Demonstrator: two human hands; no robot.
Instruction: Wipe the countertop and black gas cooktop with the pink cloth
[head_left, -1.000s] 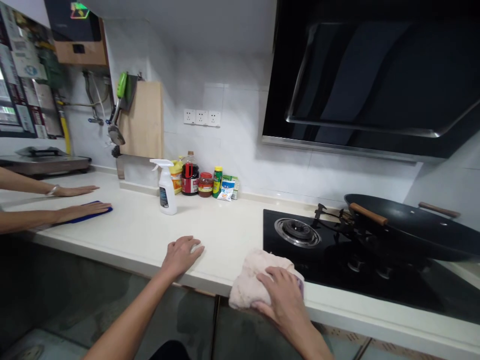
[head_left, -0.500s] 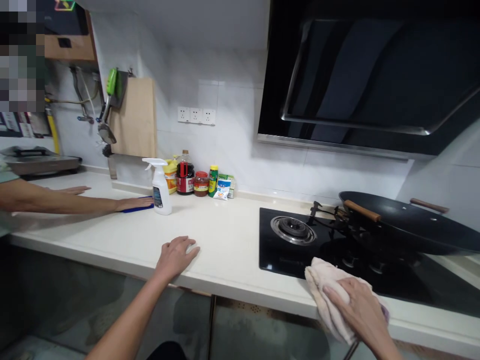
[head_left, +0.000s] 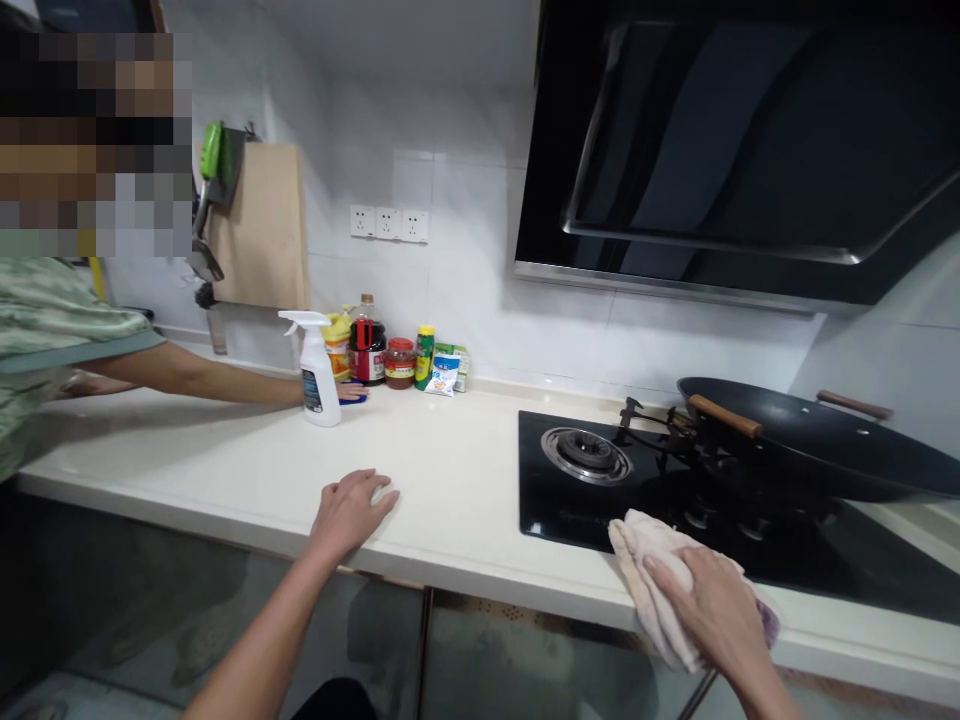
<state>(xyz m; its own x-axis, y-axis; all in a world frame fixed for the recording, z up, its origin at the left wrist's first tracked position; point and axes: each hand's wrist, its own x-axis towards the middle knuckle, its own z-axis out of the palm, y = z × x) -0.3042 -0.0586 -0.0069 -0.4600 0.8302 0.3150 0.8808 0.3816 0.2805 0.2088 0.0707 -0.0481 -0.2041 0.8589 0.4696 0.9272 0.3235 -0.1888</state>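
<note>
My left hand (head_left: 353, 512) rests on the white countertop (head_left: 450, 470) near its front edge, fingers spread and holding nothing. On the right, my right hand (head_left: 712, 600) grips a pale pink cloth (head_left: 651, 560). The cloth lies bunched over the front edge of the black gas hob (head_left: 555, 515), and part of it hangs below the counter's edge. A round burner (head_left: 587, 455) shows on the hob's left side. Behind my left hand stands a white spray bottle (head_left: 319, 380), upright and untouched by me.
A co-worker's arm (head_left: 225, 383) reaches behind the spray bottle, the hand on a blue cloth (head_left: 358, 398). A soy sauce bottle (head_left: 367, 350), a red-lidded jar (head_left: 400, 365) and packets line the wall. A large wok (head_left: 832, 440) sits under the range hood (head_left: 705, 150).
The co-worker has leaned in from the left, sliding the blue cloth rightward past the spray bottle. My two hands and the pink cloth have barely moved.
</note>
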